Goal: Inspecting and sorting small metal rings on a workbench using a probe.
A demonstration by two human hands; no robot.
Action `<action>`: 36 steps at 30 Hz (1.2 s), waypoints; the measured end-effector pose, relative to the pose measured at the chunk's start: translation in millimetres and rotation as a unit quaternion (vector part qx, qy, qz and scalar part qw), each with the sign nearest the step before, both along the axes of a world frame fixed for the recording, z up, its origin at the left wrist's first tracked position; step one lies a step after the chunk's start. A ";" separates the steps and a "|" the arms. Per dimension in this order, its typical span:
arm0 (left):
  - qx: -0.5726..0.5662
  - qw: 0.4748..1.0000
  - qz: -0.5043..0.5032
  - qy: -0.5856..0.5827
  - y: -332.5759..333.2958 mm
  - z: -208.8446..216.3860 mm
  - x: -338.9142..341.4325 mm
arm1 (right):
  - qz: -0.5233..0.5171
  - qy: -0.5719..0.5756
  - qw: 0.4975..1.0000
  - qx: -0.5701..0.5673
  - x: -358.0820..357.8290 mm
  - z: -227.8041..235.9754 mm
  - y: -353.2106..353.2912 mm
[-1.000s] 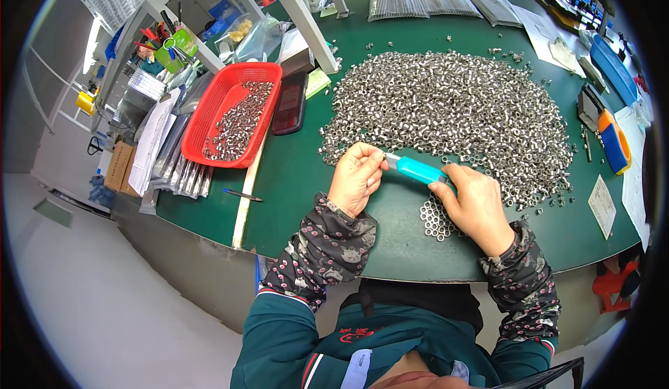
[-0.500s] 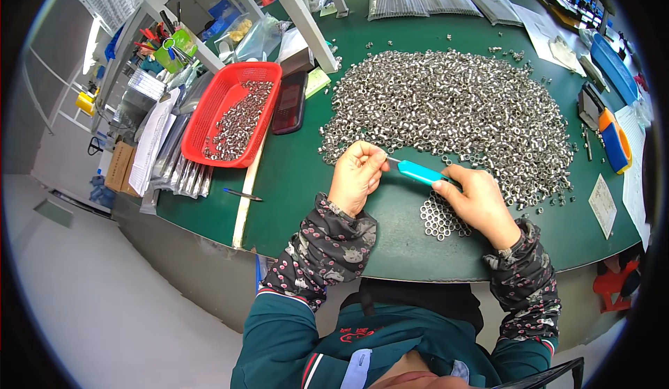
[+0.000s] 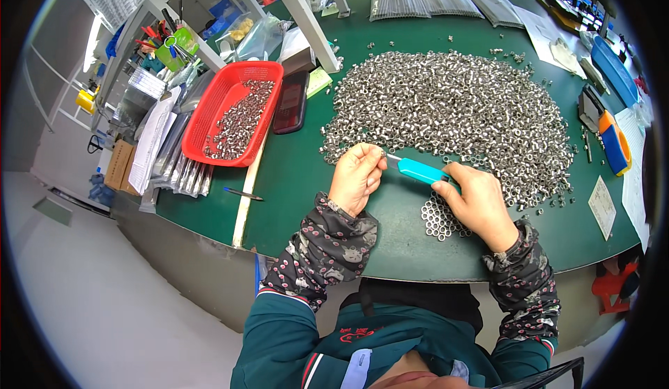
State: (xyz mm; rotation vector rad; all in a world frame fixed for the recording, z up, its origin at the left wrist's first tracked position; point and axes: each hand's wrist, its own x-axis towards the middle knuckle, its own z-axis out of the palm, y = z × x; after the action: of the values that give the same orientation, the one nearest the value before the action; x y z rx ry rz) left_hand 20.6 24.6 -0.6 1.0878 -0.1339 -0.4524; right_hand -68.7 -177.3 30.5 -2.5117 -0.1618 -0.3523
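So your R hand [image 3: 481, 203] grips the teal cutter [image 3: 420, 171] nr the ring pile [image 3: 446, 107], prob. for control. L hand [image 3: 358, 178] pinches smth unclear.

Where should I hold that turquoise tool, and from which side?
Probably by its thick turquoise handle, coming from the right, like the right hand: the thin metal end points left, toward the left hand.

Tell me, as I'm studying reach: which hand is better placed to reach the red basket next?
The left hand, I'd judge: it is nearer the red basket, while the right hand is farther off and holds the teal-handled tool.
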 end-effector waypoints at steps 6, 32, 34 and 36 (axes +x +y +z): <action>0.018 1.000 -0.005 -0.013 -1.7 1.6 -1.7 | 0.007 0.034 0.999 0.018 0.3 0.7 -1.8; -0.026 0.999 -0.031 0.025 3.4 0.3 0.3 | -0.013 -0.020 0.999 -0.028 2.5 -4.0 -4.5; -0.011 0.999 -0.031 0.015 2.2 1.0 -0.8 | -0.003 -0.019 1.000 -0.021 1.8 -2.9 -4.7; 0.008 0.999 -0.034 0.001 -0.2 4.0 -2.3 | 0.007 -0.017 1.000 -0.012 1.8 -2.2 -5.5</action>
State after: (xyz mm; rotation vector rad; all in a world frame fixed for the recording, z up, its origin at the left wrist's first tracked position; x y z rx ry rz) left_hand 18.3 24.4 3.5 1.1008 -0.1661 -0.5155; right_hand -67.0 -182.9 28.2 -2.5284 -0.1977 -0.3894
